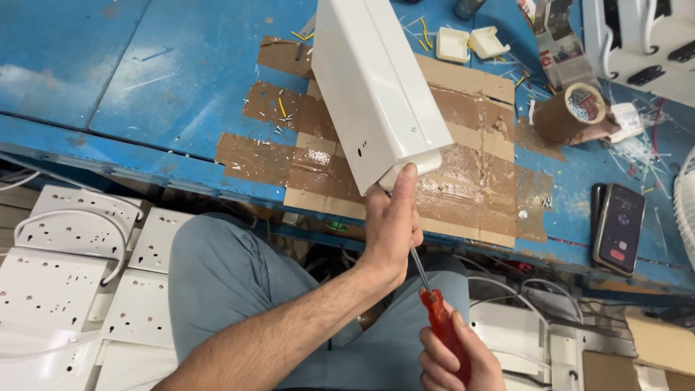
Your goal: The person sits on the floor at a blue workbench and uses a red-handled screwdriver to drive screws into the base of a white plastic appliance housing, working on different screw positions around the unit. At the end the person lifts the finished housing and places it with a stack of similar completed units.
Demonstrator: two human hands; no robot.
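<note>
White Housing Propped at the Edge, Driver Poised Below

White and long, the folded sheet-metal housing [380,87] leaned tilted over the taped cardboard patch [470,195] on the blue table [145,80], its lower end out past the table edge. The left hand [391,228] was closed round that end, thumb pressed on the plastic end cap. Below, the right hand [452,358] was wrapped tight on the red-handled screwdriver [438,311], its shaft angled up toward the underside. My worry: the tip was hidden behind the left hand, so a slip could jab the palm. The housing could also twist loose and slide off.
</note>
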